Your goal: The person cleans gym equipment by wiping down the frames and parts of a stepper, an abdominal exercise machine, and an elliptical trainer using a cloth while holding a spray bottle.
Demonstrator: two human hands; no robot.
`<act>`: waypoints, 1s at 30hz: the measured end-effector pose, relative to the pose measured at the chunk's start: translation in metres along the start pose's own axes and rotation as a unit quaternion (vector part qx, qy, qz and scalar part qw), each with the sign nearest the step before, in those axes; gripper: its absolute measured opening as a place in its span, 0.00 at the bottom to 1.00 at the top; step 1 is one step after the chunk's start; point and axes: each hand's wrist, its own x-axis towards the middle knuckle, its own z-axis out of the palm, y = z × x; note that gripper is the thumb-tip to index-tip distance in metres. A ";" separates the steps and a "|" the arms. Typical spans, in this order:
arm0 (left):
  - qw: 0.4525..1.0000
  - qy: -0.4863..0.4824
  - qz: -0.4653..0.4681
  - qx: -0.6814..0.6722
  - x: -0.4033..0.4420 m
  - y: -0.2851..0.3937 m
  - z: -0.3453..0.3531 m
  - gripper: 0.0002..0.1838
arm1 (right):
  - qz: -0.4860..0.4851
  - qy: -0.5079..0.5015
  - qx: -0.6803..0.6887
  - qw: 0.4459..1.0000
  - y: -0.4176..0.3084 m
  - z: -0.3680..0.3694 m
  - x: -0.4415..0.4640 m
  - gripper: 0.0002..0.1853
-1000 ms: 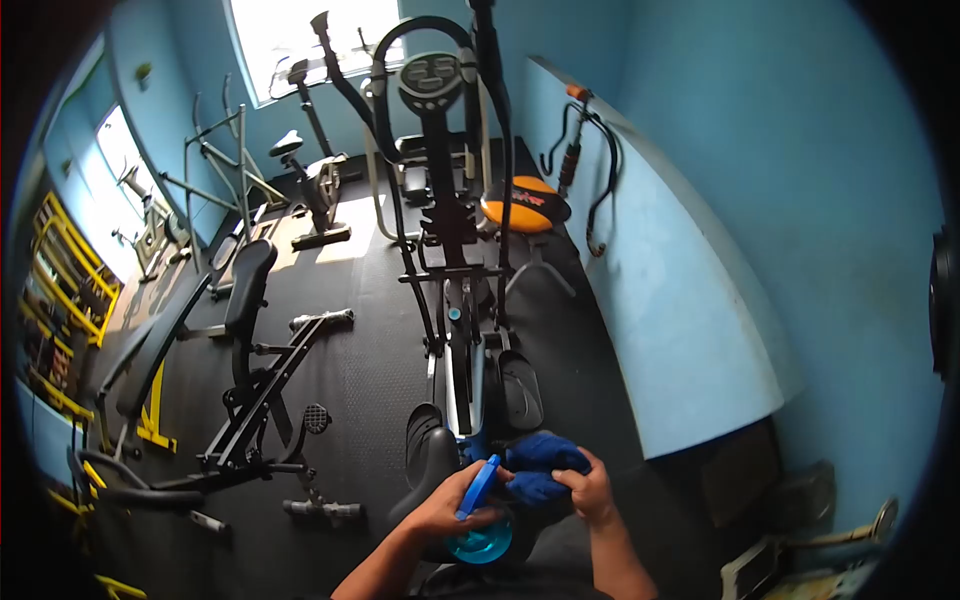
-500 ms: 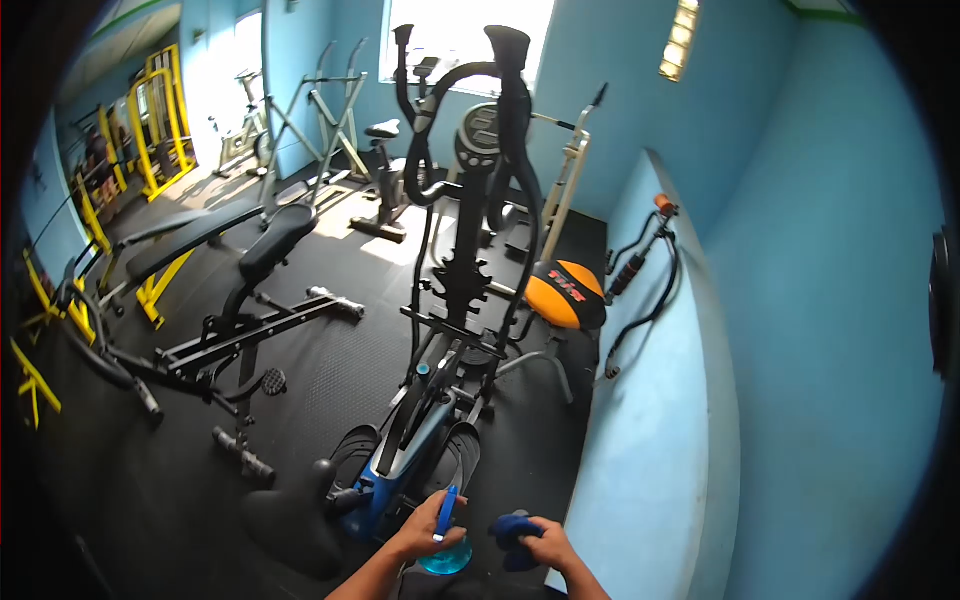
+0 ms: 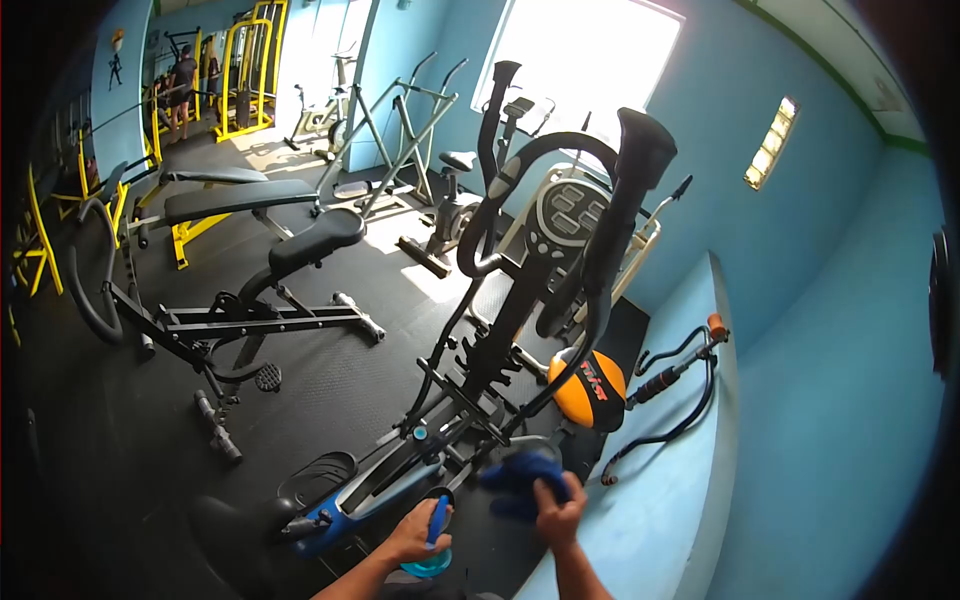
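My left hand is wrapped round the neck of a spray bottle with a blue trigger head and a clear teal body, low in the view. To its right, my right hand grips a dark blue cloth, slightly blurred, whose loose part hangs to the left of the fingers. Both hands are in front of an elliptical machine with black handlebars, a grey console and a blue and silver base. The cloth appears in front of its lower frame, and contact cannot be made out.
A black bench machine stands at the left. An orange and black seat is beyond the cloth, beside a low blue wall. Exercise bikes and yellow racks are farther back, where a person stands.
The view has turned left and tilted, bringing the elliptical's handles closer. My right hand has raised the cloth and moved it from beside the bottle. My left hand keeps its hold on the bottle.
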 end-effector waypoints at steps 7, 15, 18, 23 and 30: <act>0.997 0.049 0.043 -0.029 0.053 0.047 -0.015 0.32 | -0.179 0.200 0.104 0.958 -0.043 -0.032 0.144 0.15; 0.987 0.092 -0.128 -0.007 0.097 0.066 0.006 0.32 | -0.097 -0.374 0.136 0.912 -0.028 -0.062 0.324 0.15; 0.982 0.162 -0.001 0.100 0.127 0.029 0.038 0.45 | -0.164 -0.584 0.168 0.777 0.069 0.013 0.391 0.21; 0.953 0.251 -0.068 -0.156 0.169 0.094 0.070 0.31 | -0.422 -0.589 -0.137 0.675 0.012 0.039 0.391 0.23; 0.949 0.279 -0.090 -0.117 0.195 0.085 0.096 0.32 | -0.448 -0.472 -0.003 0.760 0.057 0.020 0.395 0.19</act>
